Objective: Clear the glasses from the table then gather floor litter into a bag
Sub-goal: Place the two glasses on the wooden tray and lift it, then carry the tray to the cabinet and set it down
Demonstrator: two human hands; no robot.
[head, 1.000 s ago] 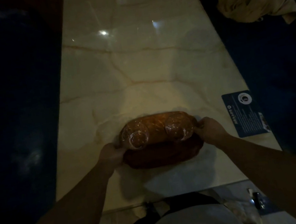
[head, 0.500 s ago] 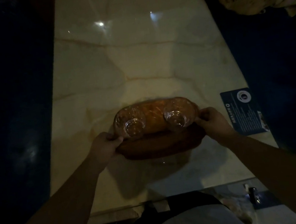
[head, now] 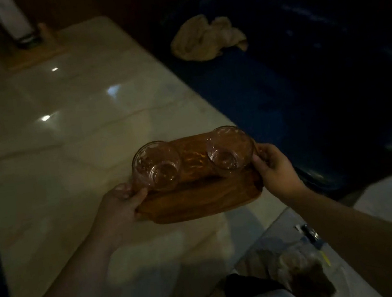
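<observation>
Two clear glasses stand on an oval wooden tray [head: 197, 201]: one glass [head: 157, 167] at its left end, the other [head: 230, 148] at its right end. The tray is held above the near right part of the pale marble table [head: 62, 148]. My left hand [head: 119, 205] grips the tray's left end. Its right end is in the grip of my right hand [head: 274, 167]. Litter lies on the floor at the lower right: crumpled wrappers [head: 300, 272] and small bits [head: 312, 235].
A dark blue sofa [head: 307, 86] runs along the table's right side with a crumpled beige cloth [head: 208, 37] on it. A white upright item on a wooden stand [head: 19, 29] sits at the table's far end. Light floor shows at the lower right.
The tray with both glasses has come up off the table and moved right, towards the table's edge. My view has swung right, bringing the floor litter into sight.
</observation>
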